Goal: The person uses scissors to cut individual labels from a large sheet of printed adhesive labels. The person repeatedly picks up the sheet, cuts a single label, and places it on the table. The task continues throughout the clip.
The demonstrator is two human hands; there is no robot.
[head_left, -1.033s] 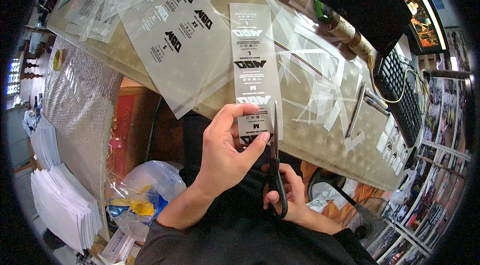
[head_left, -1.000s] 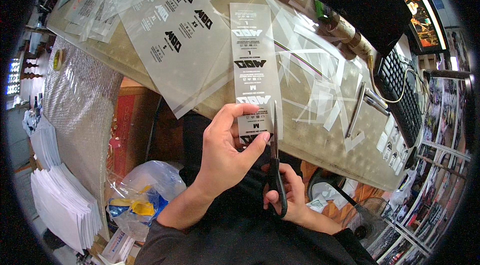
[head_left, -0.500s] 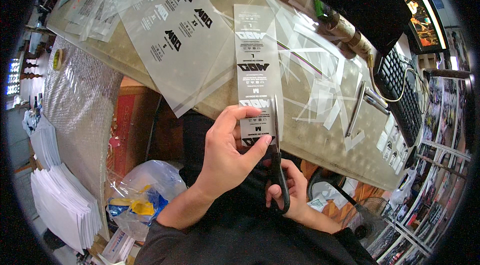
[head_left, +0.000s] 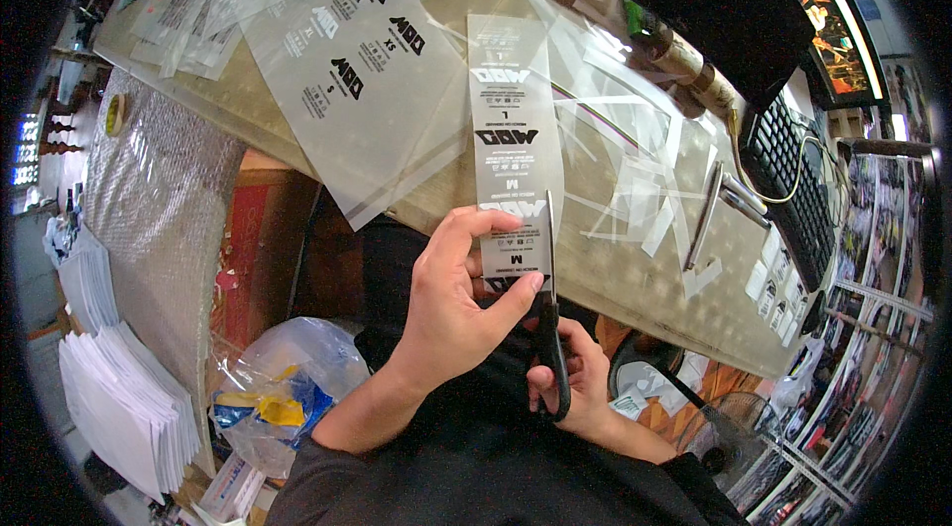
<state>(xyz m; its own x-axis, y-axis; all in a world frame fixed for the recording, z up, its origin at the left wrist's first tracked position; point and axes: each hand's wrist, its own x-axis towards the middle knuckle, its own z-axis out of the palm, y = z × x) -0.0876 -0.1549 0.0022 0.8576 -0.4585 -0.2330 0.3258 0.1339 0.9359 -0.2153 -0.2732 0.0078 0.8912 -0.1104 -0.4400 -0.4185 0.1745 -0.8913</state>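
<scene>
Gripping the scissors (head_left: 550,328), the right hand (head_left: 583,377) is staying closed round the handles. Left hand (head_left: 451,303) is pinching the strip (head_left: 508,154) near its near end. Strip is shifting slightly nearer and right, scissors tip now lying farther along its right edge; cut looks to be advancing. Far end is reaching over the table (head_left: 600,288).

Printed strip (head_left: 512,157) partly behind left hand (head_left: 462,290)

Black and white block logos (head_left: 505,137), single size letters (head_left: 512,185) and care symbols (head_left: 509,242) line the long, narrow, translucent plastic strip (head_left: 511,151); left of the strip, the broad translucent plastic sheet (head_left: 387,144) bears similar print (head_left: 347,79).
</scene>
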